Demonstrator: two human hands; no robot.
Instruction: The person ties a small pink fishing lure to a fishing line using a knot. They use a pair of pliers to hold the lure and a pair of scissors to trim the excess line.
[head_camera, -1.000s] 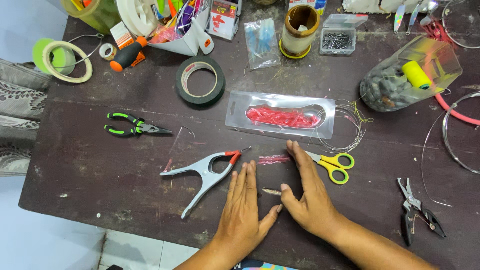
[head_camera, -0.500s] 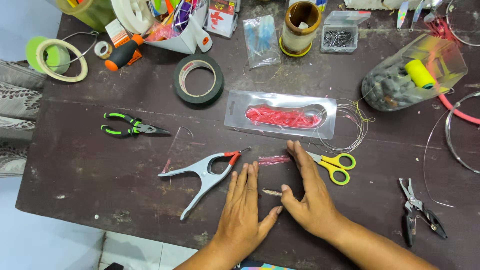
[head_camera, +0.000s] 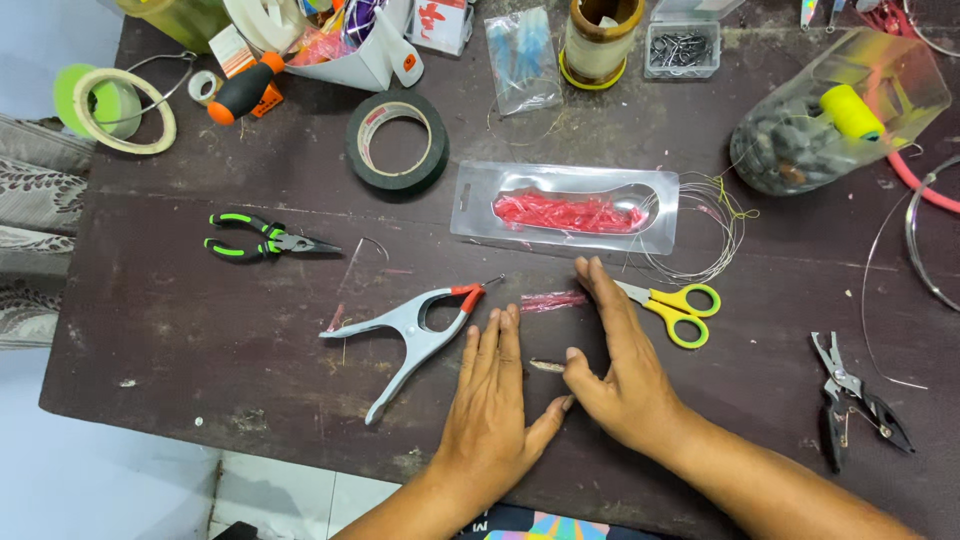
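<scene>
My left hand (head_camera: 490, 405) lies flat on the dark wooden table (head_camera: 200, 340), fingers together, beside a grey spring clamp (head_camera: 405, 335) with red tips. My right hand (head_camera: 620, 360) rests palm down to its right, fingertips near a small bundle of pink strands (head_camera: 552, 300) and touching the blades of yellow scissors (head_camera: 672, 308). Between the two thumbs lies a tiny pale piece (head_camera: 546, 366). Neither hand holds anything. Beyond the fingers sits a clear plastic pack (head_camera: 565, 207) of red strands, with thin coiled wire (head_camera: 712, 235) at its right end.
Green-handled pliers (head_camera: 262, 240) lie at the left, a black tape roll (head_camera: 397, 140) behind them, and dark pliers (head_camera: 850, 400) at the right. Tape rings (head_camera: 115, 108), a spool (head_camera: 598, 40), a box of hooks (head_camera: 682, 50) and a clear bottle (head_camera: 835, 110) crowd the far edge.
Both hands stay in the same place on the table. Only the view shifts slightly.
</scene>
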